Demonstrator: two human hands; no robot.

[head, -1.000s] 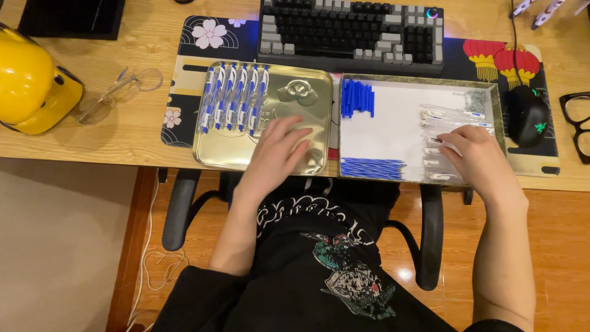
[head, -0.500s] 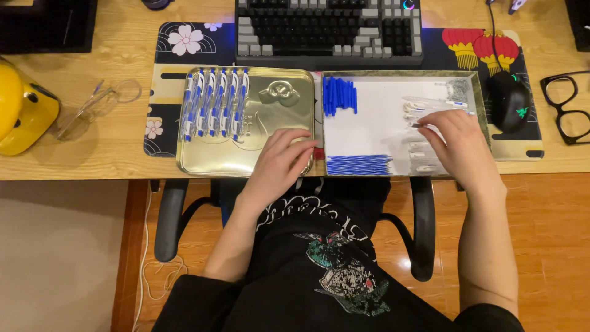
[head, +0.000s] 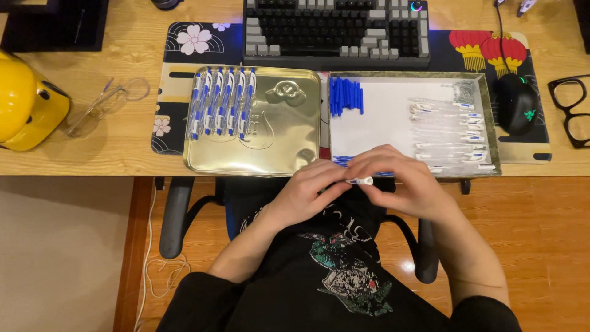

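Both hands have come off the trays since the earlier pictures and now meet at the desk's near edge, above the person's lap. Before, the left hand point(head: 305, 193) lay on the shiny gold metal tray lid point(head: 279, 132) and the right hand point(head: 402, 181) reached among the clear pen barrels point(head: 452, 132); now they pinch a small white and clear pen part point(head: 359, 181) between them. The left fingers close narrowly on one end of it, and the right fingers curl over the other end. How firmly each side grips cannot be told.

That part sits just in front of the white-lined tray point(head: 381, 123), over its near rim. A bundle of blue pen refills point(head: 345, 96) lies in this tray's far left corner, well apart from the barrels on its right side. A row of assembled blue and white pens point(head: 222, 101) rests on the gold lid's left half. Beyond both trays stands a dark keyboard point(head: 337, 29), and a black mouse point(head: 515, 103) lies to the right. Clear safety glasses point(head: 107, 101) and a yellow hard hat point(head: 27, 101) sit at the desk's left.
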